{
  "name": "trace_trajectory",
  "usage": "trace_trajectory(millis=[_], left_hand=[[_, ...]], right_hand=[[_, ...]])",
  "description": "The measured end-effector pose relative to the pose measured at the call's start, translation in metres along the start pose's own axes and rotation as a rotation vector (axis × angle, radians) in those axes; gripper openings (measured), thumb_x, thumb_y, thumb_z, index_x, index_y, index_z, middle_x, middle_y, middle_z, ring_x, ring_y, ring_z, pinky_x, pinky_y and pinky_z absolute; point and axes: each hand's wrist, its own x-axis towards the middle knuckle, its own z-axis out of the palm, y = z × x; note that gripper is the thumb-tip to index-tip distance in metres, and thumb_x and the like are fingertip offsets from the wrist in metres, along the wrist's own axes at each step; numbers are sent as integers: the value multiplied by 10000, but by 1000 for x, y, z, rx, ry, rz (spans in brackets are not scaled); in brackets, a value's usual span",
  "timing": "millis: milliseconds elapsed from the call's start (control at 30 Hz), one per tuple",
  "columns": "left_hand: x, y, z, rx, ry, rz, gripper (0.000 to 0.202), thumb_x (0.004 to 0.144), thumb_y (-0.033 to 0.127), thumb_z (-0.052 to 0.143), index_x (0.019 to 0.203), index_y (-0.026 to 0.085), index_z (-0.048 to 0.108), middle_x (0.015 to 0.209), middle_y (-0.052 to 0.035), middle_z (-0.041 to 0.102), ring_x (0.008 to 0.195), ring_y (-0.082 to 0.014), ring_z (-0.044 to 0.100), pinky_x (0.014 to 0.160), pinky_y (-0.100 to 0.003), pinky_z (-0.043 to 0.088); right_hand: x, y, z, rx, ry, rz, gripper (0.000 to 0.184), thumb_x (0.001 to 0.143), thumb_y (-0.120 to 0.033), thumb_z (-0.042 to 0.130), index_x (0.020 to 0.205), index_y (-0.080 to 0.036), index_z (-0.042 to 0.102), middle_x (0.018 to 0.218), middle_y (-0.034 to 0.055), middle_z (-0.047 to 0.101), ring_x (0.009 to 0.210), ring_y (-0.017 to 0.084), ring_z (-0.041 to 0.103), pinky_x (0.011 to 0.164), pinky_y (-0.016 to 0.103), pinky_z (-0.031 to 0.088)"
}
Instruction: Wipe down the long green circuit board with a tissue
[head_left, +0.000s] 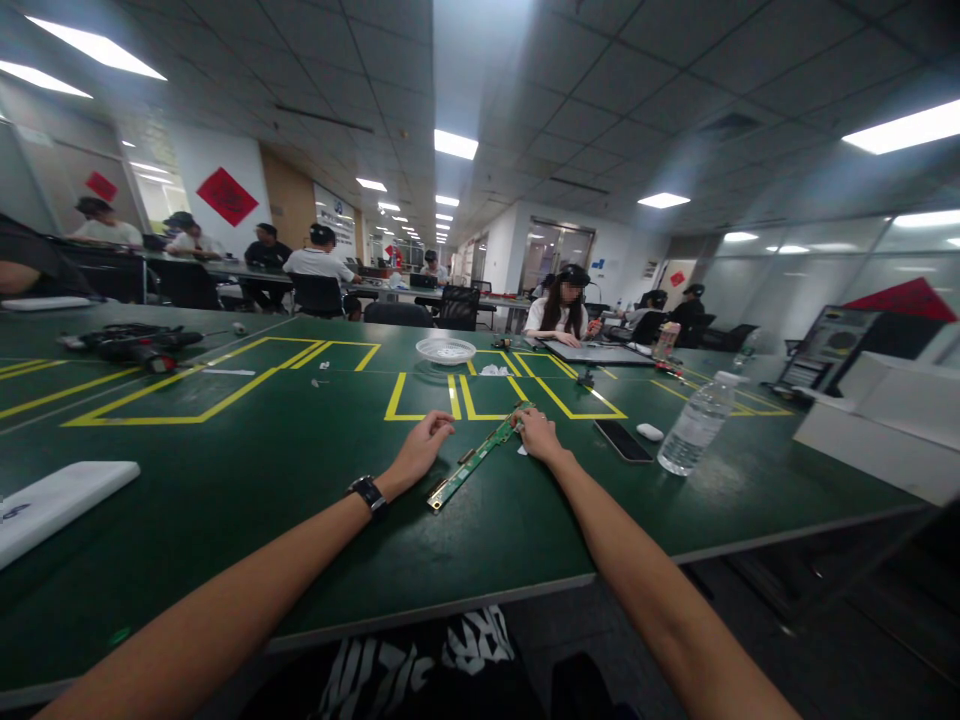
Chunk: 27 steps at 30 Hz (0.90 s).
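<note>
A long, narrow green circuit board [472, 464] lies slantwise over the green table, its near end pointing toward me and to the left. My right hand [538, 434] has its fingers closed on the board's far end. Just left of the board is my left hand [422, 447], loosely curled with thumb and fingers apart and nothing visible in it. A dark watch [367, 492] is on the left wrist. A small white scrap [522, 451] lies beside the right hand.
Yellow tape outlines mark the table [337, 560]. Beyond my hands stands a clear round dish [445, 351]. To the right are a phone [622, 440], a white earbud case [649, 432] and a water bottle [697, 425]. A person [562, 310] sits across the table.
</note>
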Motion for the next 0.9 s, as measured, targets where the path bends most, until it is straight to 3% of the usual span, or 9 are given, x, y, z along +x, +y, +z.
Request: trace_trajectory(millis=[200, 300, 433, 600, 733, 800, 900], left_hand=[[0, -2, 1, 9, -2, 9, 254, 828, 336, 458, 994, 181, 571, 894, -32, 637, 844, -169, 576, 782, -292, 445], [0, -3, 1, -5, -4, 11, 257, 830, 342, 457, 992, 179, 575, 876, -31, 636, 824, -166, 581, 770, -288, 448], [3, -8, 1, -1, 16, 39, 255, 833, 335, 461, 1003, 188, 582, 887, -34, 635, 843, -173, 581, 789, -301, 447], [3, -17, 0, 328, 30, 124, 239, 833, 289, 465, 1013, 210, 600, 1088, -79, 613, 1053, -240, 519, 906, -401, 392], [-3, -21, 1, 553, -130, 189, 259, 833, 293, 489, 1066, 258, 598, 1301, -89, 521, 1229, -281, 400, 940, -461, 331], [-6, -18, 1, 611, -210, 216, 247, 849, 310, 472, 1054, 261, 601, 1246, -94, 564, 1192, -274, 441, 924, -440, 333], [-7, -8, -2, 714, -201, 243, 257, 888, 343, 401, 948, 225, 621, 1011, -101, 646, 1003, -253, 551, 843, -372, 368]], right_hand=[[0, -2, -3, -36, -33, 1, 335, 905, -243, 377, 1167, -336, 564, 1250, 49, 475, 1112, 237, 433, 855, 397, 351], [0, -4, -5, -60, -59, 0, 432, 909, -221, 357, 1290, -388, 475, 1292, 51, 457, 1135, 249, 421, 872, 404, 340], [-1, -5, -5, -36, -42, 14, 491, 901, -207, 364, 1365, -367, 388, 1265, 71, 479, 1126, 249, 430, 880, 394, 339], [-3, -5, -5, -37, -23, 28, 462, 912, -209, 356, 1353, -333, 410, 1254, 80, 495, 1144, 243, 427, 891, 380, 340], [-2, -6, -6, -44, -13, 38, 432, 908, -223, 377, 1330, -299, 434, 1254, 84, 505, 1146, 239, 439, 893, 377, 354], [-1, -6, -7, -33, 13, 45, 429, 893, -215, 401, 1315, -271, 448, 1251, 88, 512, 1140, 236, 450, 894, 369, 362], [-1, -5, -8, -5, 47, 50, 417, 862, -200, 442, 1275, -234, 490, 1235, 88, 533, 1125, 231, 467, 899, 348, 370]])
